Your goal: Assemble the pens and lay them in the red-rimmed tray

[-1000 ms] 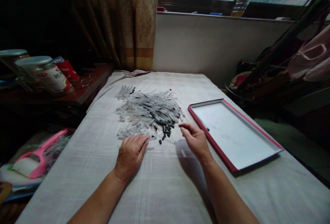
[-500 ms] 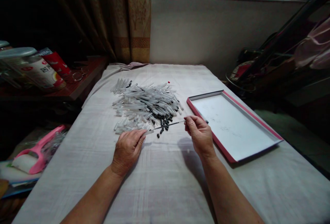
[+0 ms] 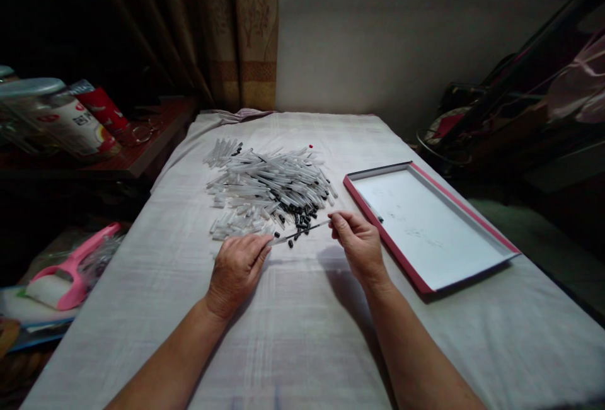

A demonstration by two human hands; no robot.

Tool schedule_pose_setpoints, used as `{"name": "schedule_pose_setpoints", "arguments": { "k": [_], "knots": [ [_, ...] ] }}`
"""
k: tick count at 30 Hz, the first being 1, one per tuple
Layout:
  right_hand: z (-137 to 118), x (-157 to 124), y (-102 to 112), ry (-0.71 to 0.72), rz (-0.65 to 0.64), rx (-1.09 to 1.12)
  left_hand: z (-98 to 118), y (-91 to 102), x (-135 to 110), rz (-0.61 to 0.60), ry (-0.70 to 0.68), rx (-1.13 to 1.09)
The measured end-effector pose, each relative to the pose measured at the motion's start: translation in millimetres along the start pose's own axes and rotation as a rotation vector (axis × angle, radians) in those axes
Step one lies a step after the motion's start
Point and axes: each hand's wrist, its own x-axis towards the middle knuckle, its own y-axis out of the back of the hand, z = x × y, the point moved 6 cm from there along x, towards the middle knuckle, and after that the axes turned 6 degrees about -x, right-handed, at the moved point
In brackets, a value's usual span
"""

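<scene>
The right hand (image 3: 357, 243) pinches the far end of a slim pen refill (image 3: 308, 229) between thumb and forefinger, and the left hand (image 3: 239, 271) has its thumb and fingertips pressed together on a translucent pen barrel (image 3: 278, 242). The refill runs slantwise across the gap between the two hands, dark along its middle and paler toward the right fingertips; its left end meets the barrel, though whether it sits inside is too small to tell. Just beyond the refill lies a cluster of short black plugs (image 3: 302, 216), a few of them strayed close to the left fingertips. Directly past the left hand is a heap of short translucent caps (image 3: 241, 221), and behind that, farther from both hands, spreads a large pile of translucent barrels (image 3: 274, 177), with one small red piece (image 3: 311, 146) at its far right. Beside the right hand, on its outer side, rests a shallow red-edged box lid (image 3: 439, 240), white within and bearing faint dark marks. All these lie over a pale tablecloth (image 3: 283, 341). Well out to the left of the grip stand a lidded jar (image 3: 78, 123) on a dark wooden side table (image 3: 146, 161) and, lower down, a pink-handled tool (image 3: 78, 265).
</scene>
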Motion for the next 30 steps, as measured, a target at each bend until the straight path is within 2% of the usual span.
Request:
{"name": "schedule_pose_setpoints", "arguments": {
  "k": [5,10,12,14,16,19,22,26,30],
  "knots": [
    [0,-15,-29,0.029,-0.100,-0.091,9,-0.3,0,0.010,-0.042,0.003],
    [-14,-38,-64,0.306,-0.348,-0.255,10,2.9,0,0.063,-0.061,-0.014],
    [-14,-41,-68,0.336,-0.388,-0.337,7,3.7,0,0.075,-0.045,-0.011],
    [-9,-38,-64,0.320,-0.363,-0.460,4,3.0,-1,0.061,-0.016,-0.011],
    [-4,-35,-62,0.309,-0.366,-0.656,2,2.7,-1,0.048,0.000,-0.016],
    [2,-36,-65,0.281,-0.452,-0.989,2,3.2,-1,0.038,0.005,-0.015],
    [0,-38,-69,0.248,-0.491,-1.165,2,3.2,0,0.030,0.011,-0.013],
    [-4,-38,-69,0.238,-0.453,-1.116,2,2.2,-1,0.031,-0.001,-0.014],
    [1,-34,-60,0.147,-0.390,-0.782,2,-0.4,-2,0.009,0.002,-0.015]
  ]
}}
